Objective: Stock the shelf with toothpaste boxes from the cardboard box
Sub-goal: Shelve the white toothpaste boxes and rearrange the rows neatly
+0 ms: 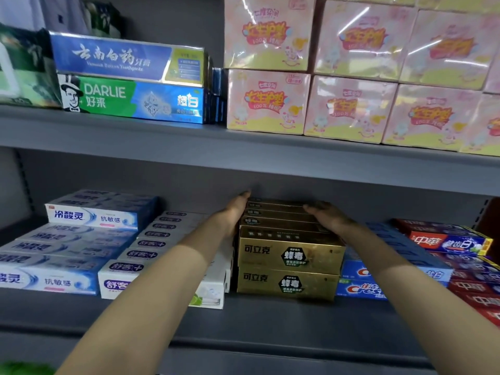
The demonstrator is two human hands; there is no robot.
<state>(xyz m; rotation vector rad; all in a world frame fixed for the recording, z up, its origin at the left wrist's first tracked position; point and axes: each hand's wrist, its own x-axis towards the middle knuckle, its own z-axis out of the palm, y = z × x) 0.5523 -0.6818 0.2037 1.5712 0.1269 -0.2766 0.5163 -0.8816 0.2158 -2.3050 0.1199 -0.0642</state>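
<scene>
A: Where are our hands?

B: Our left hand [238, 209] lies flat against the left ends of the gold boxes [288, 255], fingers straight; our right hand [327, 215] rests on top, fingers relaxed.

A: And the boxes?

B: Between and under our fingers, on the lower shelf [243, 318]. Long axes run left to right, faces toward us.
</scene>
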